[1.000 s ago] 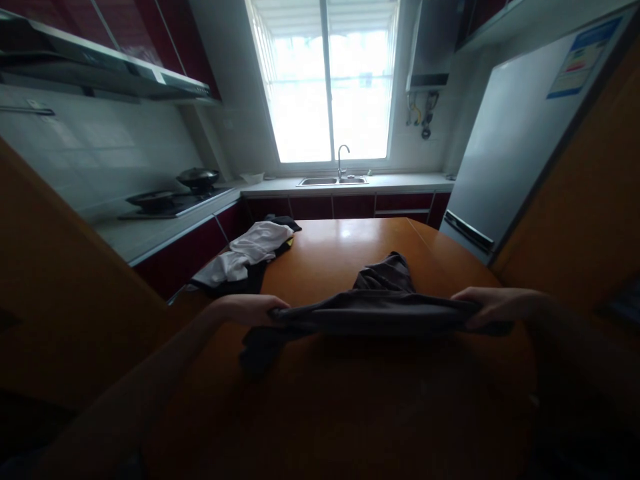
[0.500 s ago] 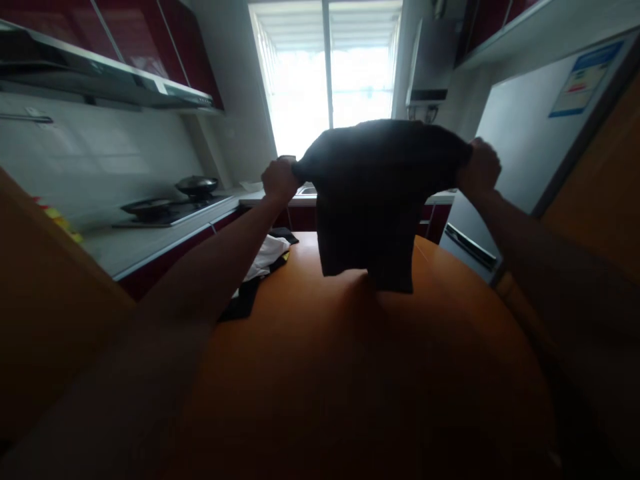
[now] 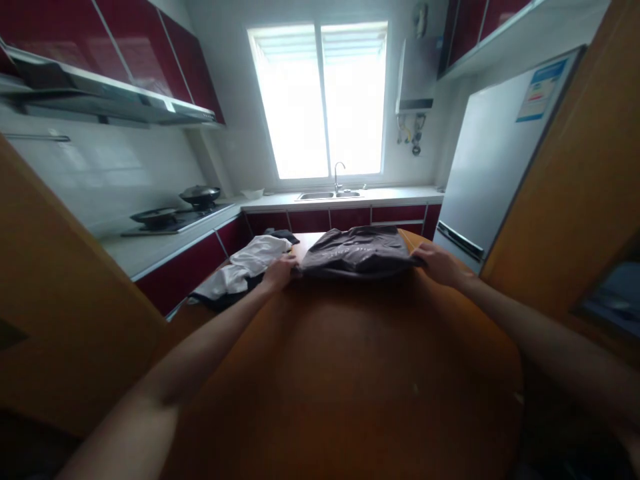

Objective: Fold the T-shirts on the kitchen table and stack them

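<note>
A dark grey T-shirt (image 3: 357, 252) with pale print stretches between my two hands over the far part of the wooden table (image 3: 360, 360). Its near edge is pulled fairly straight, and the cloth behind looks rumpled. My left hand (image 3: 281, 272) is closed on the left corner of that edge. At the opposite corner my right hand (image 3: 436, 261) grips the cloth, fingers pinched. Just left of my left hand lies a loose pile of clothes, with a white garment (image 3: 250, 263) on top and dark cloth around it.
Along the left runs a counter with a stove, a lidded wok (image 3: 200, 195) and a flat pan (image 3: 154, 217). A sink (image 3: 317, 196) lies beneath the window. To the right stands a fridge (image 3: 493, 160). Wooden panels flank both sides.
Both hands have come down with the T-shirt, which hung raised before the window and now spreads low over the far tabletop. The view has shifted, showing more of the clothes pile.
</note>
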Demonstrator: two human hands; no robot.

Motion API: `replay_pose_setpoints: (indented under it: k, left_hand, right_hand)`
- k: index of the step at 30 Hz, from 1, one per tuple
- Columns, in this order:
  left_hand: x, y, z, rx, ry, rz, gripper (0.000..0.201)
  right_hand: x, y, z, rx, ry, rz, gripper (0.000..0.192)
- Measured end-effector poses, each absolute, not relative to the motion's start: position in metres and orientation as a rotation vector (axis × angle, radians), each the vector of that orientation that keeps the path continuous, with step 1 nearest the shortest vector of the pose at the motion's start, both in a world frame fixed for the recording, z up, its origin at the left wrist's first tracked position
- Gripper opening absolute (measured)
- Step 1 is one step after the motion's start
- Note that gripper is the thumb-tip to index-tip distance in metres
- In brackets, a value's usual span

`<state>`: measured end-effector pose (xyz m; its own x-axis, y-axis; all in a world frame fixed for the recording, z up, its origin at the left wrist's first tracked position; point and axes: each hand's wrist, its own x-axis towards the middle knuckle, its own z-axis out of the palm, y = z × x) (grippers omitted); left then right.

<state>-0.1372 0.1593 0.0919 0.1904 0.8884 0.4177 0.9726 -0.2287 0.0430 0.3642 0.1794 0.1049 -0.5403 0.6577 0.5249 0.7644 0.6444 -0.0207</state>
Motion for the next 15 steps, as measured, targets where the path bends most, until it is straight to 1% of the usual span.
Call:
replay_pose_setpoints:
  k: [1,2,4,7,9,11,13,15]
  left_hand:
    - [-0.142,0.151,0.068,-2.266,-1.793,-0.477,0.018]
    - [-0.146,0.143,0.047,-2.277,-1.807,-0.446,0.023]
    - [-0.151,0.130,0.019,-2.268,-1.829,-0.436,0.041]
    - [-0.147,0.116,0.003,-2.277,-1.684,-0.509,0.061]
    - [-0.137,0.112,0.004,-2.327,-1.541,-0.543,0.066]
    - [-0.127,0.114,0.007,-2.390,-1.474,-0.556,0.059]
    - [-0.122,0.119,0.011,-2.441,-1.493,-0.587,0.043]
    - [-0.124,0.122,0.017,-2.437,-1.580,-0.719,0.032]
  right_hand:
    - [0.364,0.169,0.079,-1.104,-2.438,-0.247,0.029]
    - [0.364,0.160,0.057,-1.105,-2.554,-0.168,0.035]
    - [0.365,0.146,0.027,-1.157,-2.678,-0.031,0.043]
    - [0.362,0.133,0.012,-1.176,-2.672,0.030,0.045]
    - [0.352,0.127,0.013,-1.153,-2.644,0.005,0.047]
    - [0.339,0.124,0.015,-1.152,-2.649,-0.022,0.040]
    - [0.330,0.124,0.016,-1.183,-2.652,-0.058,0.030]
    - [0.333,0.126,0.017,-1.230,-2.584,-0.092,0.027]
